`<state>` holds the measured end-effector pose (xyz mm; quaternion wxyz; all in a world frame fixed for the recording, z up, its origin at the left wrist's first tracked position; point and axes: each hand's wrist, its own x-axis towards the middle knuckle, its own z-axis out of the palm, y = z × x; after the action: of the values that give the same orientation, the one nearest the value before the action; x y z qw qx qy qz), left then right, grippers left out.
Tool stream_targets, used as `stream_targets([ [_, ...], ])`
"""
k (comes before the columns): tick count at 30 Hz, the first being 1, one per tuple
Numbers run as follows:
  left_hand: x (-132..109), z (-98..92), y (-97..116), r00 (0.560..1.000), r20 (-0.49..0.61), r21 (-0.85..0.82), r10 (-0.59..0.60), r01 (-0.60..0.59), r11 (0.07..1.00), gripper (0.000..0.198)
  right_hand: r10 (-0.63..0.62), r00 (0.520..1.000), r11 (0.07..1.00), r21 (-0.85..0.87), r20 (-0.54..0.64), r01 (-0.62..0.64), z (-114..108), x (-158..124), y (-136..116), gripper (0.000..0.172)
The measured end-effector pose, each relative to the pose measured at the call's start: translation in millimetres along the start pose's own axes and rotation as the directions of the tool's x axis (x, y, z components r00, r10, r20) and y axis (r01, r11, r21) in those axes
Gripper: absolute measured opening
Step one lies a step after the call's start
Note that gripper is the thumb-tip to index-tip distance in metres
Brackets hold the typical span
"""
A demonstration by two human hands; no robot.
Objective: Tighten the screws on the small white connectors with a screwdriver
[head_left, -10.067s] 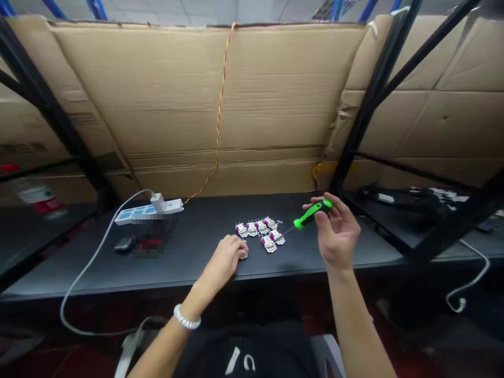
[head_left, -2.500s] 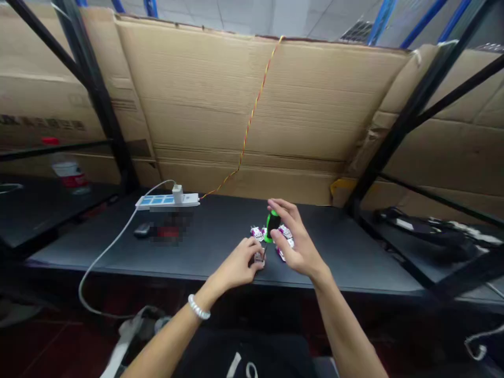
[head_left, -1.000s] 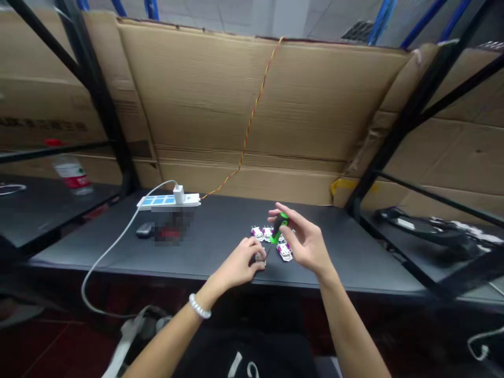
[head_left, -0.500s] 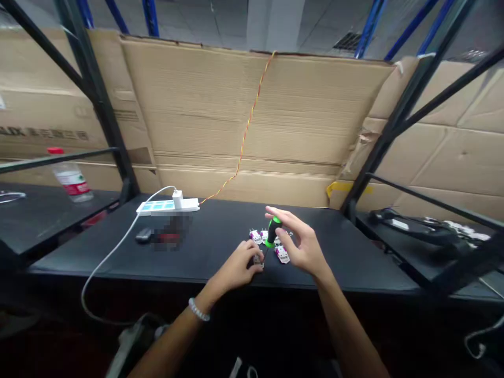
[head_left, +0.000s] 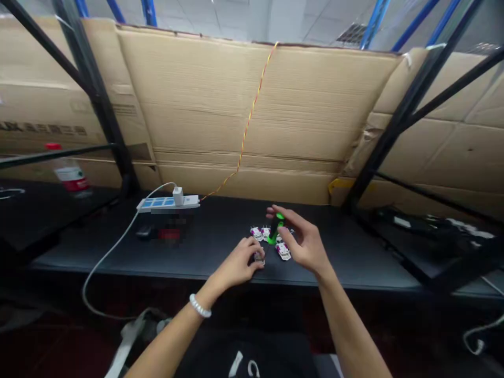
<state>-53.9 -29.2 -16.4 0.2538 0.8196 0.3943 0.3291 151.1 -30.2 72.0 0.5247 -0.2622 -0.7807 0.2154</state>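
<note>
My right hand grips a green and black screwdriver, held nearly upright with its tip down at a small white part. My left hand pinches that part against the dark table near the front edge. Several white and magenta parts lie in a cluster just behind and right of the screwdriver.
A white and blue power strip with a white cable lies at the back left. A red-capped bottle stands on the left shelf. Cardboard sheets wall the back; black frame bars rise at right.
The screwdriver has stayed over the small part while my right fingers shifted around its handle. Ten seconds ago it was held off to the right, away from the part.
</note>
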Motion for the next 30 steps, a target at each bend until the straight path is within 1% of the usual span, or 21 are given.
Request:
stream_targets([
  [1,0.1,0.0,-0.1,1.000,0.002,0.000,-0.001,0.001,1.000,0.012,0.014,1.000,0.998,0.054,0.009,-0.014,1.4,-1.0,1.6,0.039],
  [3,0.1,0.1,-0.6,1.000,0.005,0.004,-0.004,0.004,1.000,0.011,0.043,0.999,0.992,0.117,-0.024,-0.040,5.2,-2.5,6.0,0.035],
  [7,0.2,0.7,-2.1,1.000,0.002,0.007,-0.003,0.003,1.000,0.011,0.067,0.993,0.991,0.124,-0.098,-0.055,10.8,-2.1,13.9,0.030],
  [13,0.2,0.9,-1.5,1.000,0.003,0.005,-0.006,0.006,1.000,0.010,0.054,0.991,0.998,0.049,-0.119,-0.048,9.0,2.2,15.1,0.031],
  [19,-0.1,1.4,-2.2,1.000,-0.001,0.008,-0.009,0.009,1.000,0.008,0.003,0.977,0.994,-0.102,-0.213,-0.025,8.8,4.9,15.9,0.035],
  [23,0.3,1.5,-2.6,1.000,-0.006,0.011,-0.001,0.001,1.000,0.008,-0.036,0.966,0.992,-0.125,-0.256,0.004,12.3,5.0,17.9,0.036],
  [30,-0.1,1.4,-1.8,1.000,-0.010,0.024,-0.002,0.003,1.000,0.008,-0.044,0.950,0.983,-0.182,-0.308,-0.013,18.2,4.1,14.2,0.033],
])
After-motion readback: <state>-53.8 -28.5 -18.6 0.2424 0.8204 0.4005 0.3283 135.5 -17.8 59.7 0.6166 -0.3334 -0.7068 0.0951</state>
